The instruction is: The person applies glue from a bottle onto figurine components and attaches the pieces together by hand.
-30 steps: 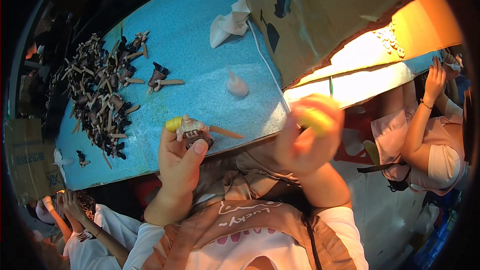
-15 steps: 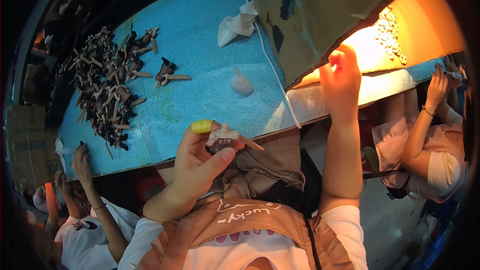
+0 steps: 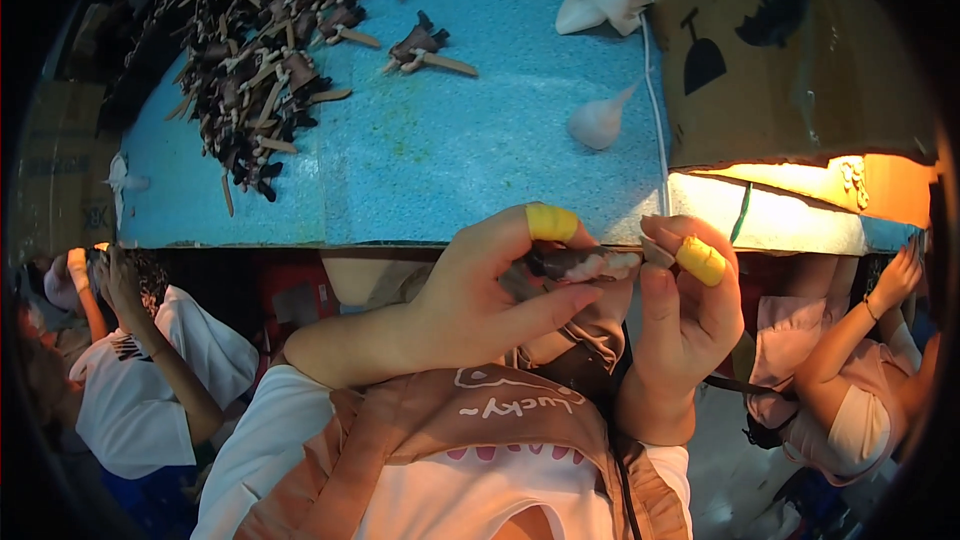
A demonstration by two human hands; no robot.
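A small dark brown and cream figurine (image 3: 580, 264) lies between the thumb and fingers of my left hand (image 3: 470, 285), held in front of my apron just off the table's near edge. Yellow tape wraps the index finger. My right hand (image 3: 690, 325) is closed in a pinch beside the figurine's cream end, also with yellow tape on a finger. Between its fingertips is a small greyish-tan piece (image 3: 656, 252); whether it joins the figurine I cannot tell. Similar brown figurines with flat tan sticks make a pile (image 3: 265, 70) at the far left, and a lone figurine (image 3: 425, 48) lies right of it.
The blue table (image 3: 420, 170) carries a white teardrop-shaped bulb (image 3: 600, 120), a crumpled white tissue (image 3: 606, 4) and a white cord (image 3: 650, 90). A cardboard box (image 3: 760, 70) stands at the right over a brightly lit spot with small pieces. Other people sit at both sides.
My right hand has come back from the lit cardboard box to beside my left hand, now pinching a small piece. The left hand has turned the figurine. The view has shifted.
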